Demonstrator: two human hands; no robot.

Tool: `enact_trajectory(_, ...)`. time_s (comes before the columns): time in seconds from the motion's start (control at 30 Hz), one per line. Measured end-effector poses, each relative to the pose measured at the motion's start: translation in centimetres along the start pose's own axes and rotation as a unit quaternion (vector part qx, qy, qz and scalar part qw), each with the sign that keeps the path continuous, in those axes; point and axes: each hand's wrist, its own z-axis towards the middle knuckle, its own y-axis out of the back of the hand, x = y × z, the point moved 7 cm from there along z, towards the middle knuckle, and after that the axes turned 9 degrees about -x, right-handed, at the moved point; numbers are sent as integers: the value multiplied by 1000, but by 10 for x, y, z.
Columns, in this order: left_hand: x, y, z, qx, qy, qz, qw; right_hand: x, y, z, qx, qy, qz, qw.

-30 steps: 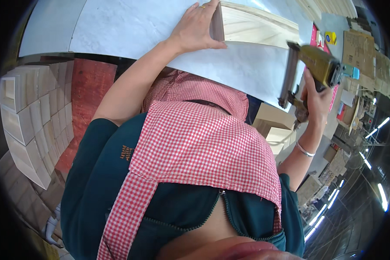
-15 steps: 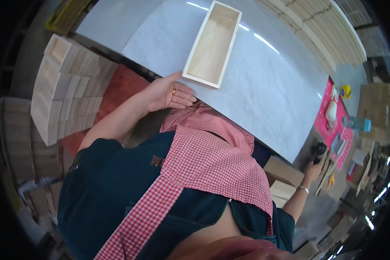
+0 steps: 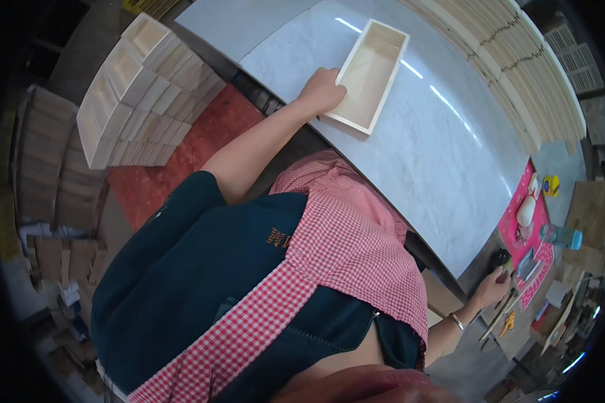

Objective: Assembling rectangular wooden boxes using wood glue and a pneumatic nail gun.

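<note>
A long, open-topped pale wooden box point(image 3: 366, 127) rests on the white marble-patterned tabletop point(image 3: 423, 181). My left hand point(image 3: 323, 93) is closed over the box's left wall near its close end, with the fingers curled over the rim. Far to the right, off the table's corner, my right hand point(image 3: 493, 289) is closed by a dark tool with a round black end point(image 3: 499, 258). The tool seems to be in its grip, though its lower part is hidden by the fingers.
Stacked wooden boxes point(image 3: 124, 101) stand on a red surface point(image 3: 202, 151) at left. Rows of thin wooden panels point(image 3: 511, 60) line the table's far right. Beyond the right edge lie a pink cloth point(image 3: 511, 232), a white bottle point(image 3: 526, 210), a clear teal-capped bottle point(image 3: 561, 236) and orange-handled pliers point(image 3: 507, 324).
My left hand has gone from lying open beside the box's near corner to gripping its left wall. My right hand and the black tool have shifted slightly toward the pink cloth. The view has turned.
</note>
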Motion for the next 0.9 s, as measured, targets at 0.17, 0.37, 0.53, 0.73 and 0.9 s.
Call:
enact_trajectory(0.17,11,110,-17,-104,95,-191,972,51,-5,-20,-30,122,187,974)
enact_trajectory(0.37,38,352,-110,-490,88,-217,840,134,-43,-25,25,88,159,983)
enact_trajectory(0.53,71,498,-193,-642,132,-128,744,202,-48,-31,54,130,179,974)
enact_trajectory(0.73,131,521,-149,-595,171,-144,772,280,-55,-51,106,207,232,944)
enact_trajectory(0.9,126,485,-75,-585,123,-50,800,302,-39,-69,140,194,286,928)
